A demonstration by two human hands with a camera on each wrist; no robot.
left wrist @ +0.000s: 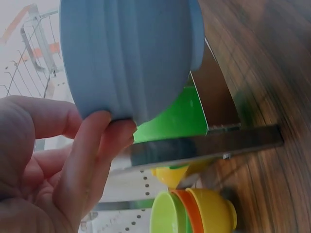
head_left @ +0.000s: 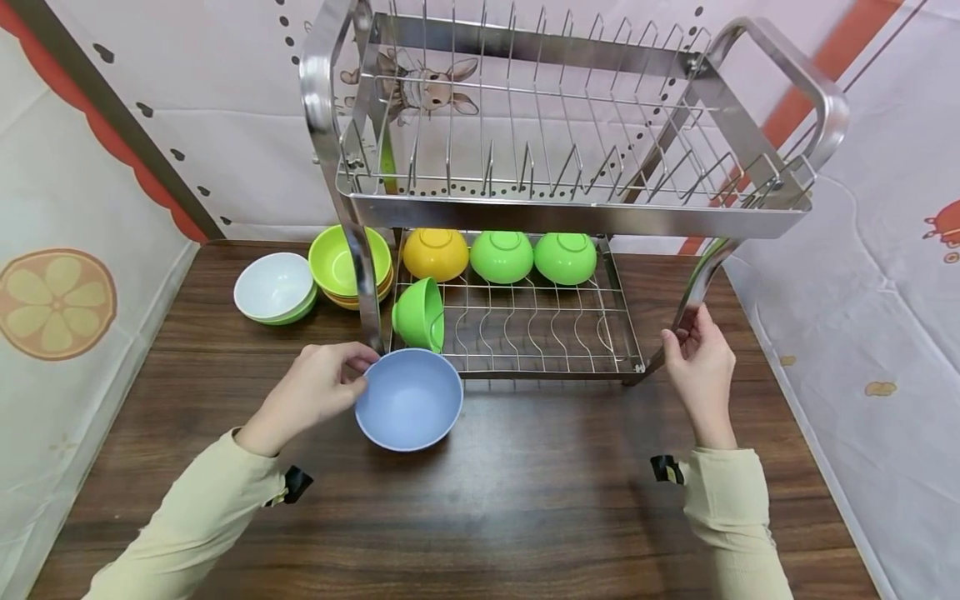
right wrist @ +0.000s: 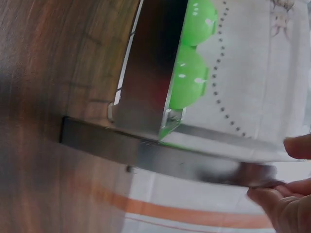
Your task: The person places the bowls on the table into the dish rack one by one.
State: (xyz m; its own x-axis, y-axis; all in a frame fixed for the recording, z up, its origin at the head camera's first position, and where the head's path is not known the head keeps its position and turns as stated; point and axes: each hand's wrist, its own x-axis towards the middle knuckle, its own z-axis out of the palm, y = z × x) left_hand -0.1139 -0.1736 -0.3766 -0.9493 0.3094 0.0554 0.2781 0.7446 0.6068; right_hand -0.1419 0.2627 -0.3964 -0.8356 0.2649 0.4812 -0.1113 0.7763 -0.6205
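- Backdrop cloth (head_left: 255,158) is showing a rabbit print (head_left: 435,90) behind the upper tier, with dots and small hearts; an orange-slice print (head_left: 58,304) is decorating the left side.
- The left hand (head_left: 318,387) is pinching a blue bowl (head_left: 408,400) at its left rim, fingertips pressing its outer wall in the left wrist view.
- That bowl is facing mouth up by the front left corner of a two-tier steel dish rack (head_left: 570,218); I cannot tell whether its base is touching the wood-grain tabletop (head_left: 510,517).
- The right hand (head_left: 701,371) is holding the right front post (head_left: 697,287), thumb and fingers lying on either side.
- The left front post (head_left: 365,283) is rising just beside the left fingers, leaving a tight margin there.
- The lower front rail (head_left: 540,376) is passing behind the bowl's far rim; wider room is opening between the forearms.
- A sideways green bowl (head_left: 418,315) is resting on the lower tier behind the blue one, its mouth facing right.
- A yellow bowl (head_left: 435,254) and two green bowls (head_left: 502,257) are lying upside down along the back.
- Left of the rack, a lime-topped stack (head_left: 333,262) and a white bowl (head_left: 276,285) nested in green are standing side by side.
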